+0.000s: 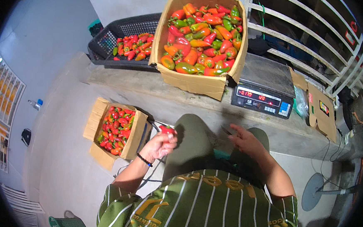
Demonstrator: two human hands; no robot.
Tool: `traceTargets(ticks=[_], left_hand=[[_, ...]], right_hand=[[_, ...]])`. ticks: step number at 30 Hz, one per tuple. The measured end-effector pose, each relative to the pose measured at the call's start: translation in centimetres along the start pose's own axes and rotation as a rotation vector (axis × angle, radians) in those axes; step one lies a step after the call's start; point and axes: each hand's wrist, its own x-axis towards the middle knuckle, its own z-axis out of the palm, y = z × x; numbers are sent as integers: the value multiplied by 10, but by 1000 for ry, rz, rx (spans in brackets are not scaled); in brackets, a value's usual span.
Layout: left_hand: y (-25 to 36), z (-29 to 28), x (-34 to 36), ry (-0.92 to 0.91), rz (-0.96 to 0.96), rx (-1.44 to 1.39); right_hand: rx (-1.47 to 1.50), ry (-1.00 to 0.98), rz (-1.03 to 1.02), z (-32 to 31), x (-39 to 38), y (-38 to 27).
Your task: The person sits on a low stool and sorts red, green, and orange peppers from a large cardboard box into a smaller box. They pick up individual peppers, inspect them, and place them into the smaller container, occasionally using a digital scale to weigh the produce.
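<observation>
My left hand [161,144] is closed around a red pepper [167,130], held above my left thigh, to the right of the small box. My right hand [247,141] is over my right thigh. Its fingers grip a thin dark blade, which looks like a small knife [226,130]; the handle is hidden. On the floor at left, an open cardboard box [139,134] is full of mostly red peppers [116,128]. A larger cardboard box [191,81] on the ledge ahead holds red, orange and green peppers [202,43].
A black plastic crate [104,43] with some peppers stands left of the large box. Right of it on the ledge [170,97] is a digital scale [262,99], then flattened cardboard [323,112]. White railings [302,33] rise behind. A round-based stand [313,191] is at right.
</observation>
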Motion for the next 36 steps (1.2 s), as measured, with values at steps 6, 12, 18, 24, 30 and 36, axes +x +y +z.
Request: traceTargets(ticks=[6,12,18,24,30,36], left_hand=[[134,-99,22,500,198,-99],[271,58,71,446,1068,437],[176,138,164,133,1209,2090],[156,146,204,61,512,2690],[179,125,202,18,603,1286],[117,115,139,-430,175,44]], right_hand=[[196,-14,14,0,2,19],[253,-9,-19,-1,4,17],[293,30,-14,-2,3,23],[294,38,-44,-3,-3,17],[316,92,-113,-4,-9,-6],[314,114,-238,-2,-10,-39]])
